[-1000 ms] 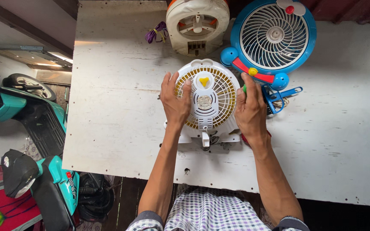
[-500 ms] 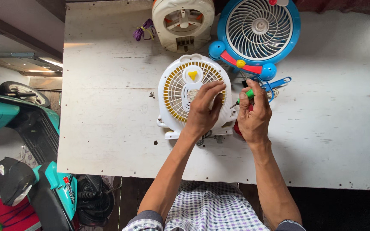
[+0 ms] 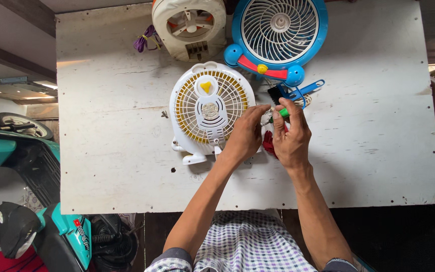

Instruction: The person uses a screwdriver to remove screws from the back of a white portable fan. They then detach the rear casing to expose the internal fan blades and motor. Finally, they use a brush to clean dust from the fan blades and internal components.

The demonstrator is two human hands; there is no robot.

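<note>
The small white fan [image 3: 208,112] lies flat, back side up, near the middle of the white worktable [image 3: 106,151], with its yellow inner grille showing through the white ribs and its stubby feet pointing toward me; my left hand [image 3: 245,137] rests on its lower right rim, fingers curled loosely over the edge, thumb and forefinger nearly meeting the tool rather than clamped on the shell. My right hand [image 3: 290,138] is closed around a screwdriver with a green handle [image 3: 281,114], the shaft pointing left toward the fan's rim; whether the tip has found a screw I cannot tell, for my own fingers hide it.

I judge the fan light and hollow, thin moulded plastic that will slide on this smooth board if pushed sideways (so the steadying hand matters more than the driving one); the grille ribs look brittle and springy, a poor place to press. The outer rim and the solid centre panel seem the stiffest parts, and I would take hold there, or by the feet; the shell is probably a little slick.

Just beside my right hand lie a blue-handled brush [image 3: 298,93] and something red [image 3: 269,143]; a blue fan [image 3: 278,35] and a cream fan housing [image 3: 190,27] sit at the far edge, close to the white fan.
</note>
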